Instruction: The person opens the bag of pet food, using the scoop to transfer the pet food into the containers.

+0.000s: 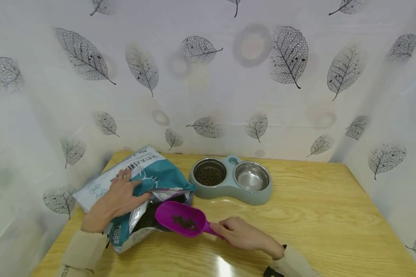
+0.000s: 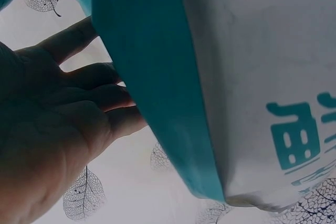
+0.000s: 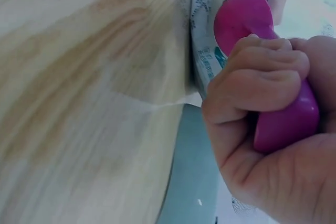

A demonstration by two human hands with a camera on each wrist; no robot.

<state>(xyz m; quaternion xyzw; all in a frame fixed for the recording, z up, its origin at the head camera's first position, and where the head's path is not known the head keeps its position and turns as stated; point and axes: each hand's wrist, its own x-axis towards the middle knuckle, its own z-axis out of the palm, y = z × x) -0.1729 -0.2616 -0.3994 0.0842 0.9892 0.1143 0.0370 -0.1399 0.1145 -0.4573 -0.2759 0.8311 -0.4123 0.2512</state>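
Observation:
A teal and white bag of pet kibble [image 1: 170,169] lies on its side at the left of the table, its mouth facing front right. On top of the bag rests my left hand [image 1: 119,194], thumb beside the opening; in the left wrist view the fingers of the left hand [image 2: 68,93] are extended against the bag [image 2: 152,77]. My right hand [image 1: 242,232] grips the handle of a purple scoop [image 1: 166,213], which carries some kibble [image 1: 185,223] at the bag's mouth. Curled fingers of the right hand [image 3: 257,82] wrap the handle in the right wrist view.
Behind the scoop stands a blue-grey double bowl stand [image 1: 225,190]. Its left steel bowl holds brown kibble [image 1: 209,176]; the right steel bowl [image 1: 251,177] shows bare metal. A leaf-patterned curtain [image 1: 208,84] surrounds the wooden table [image 1: 319,207].

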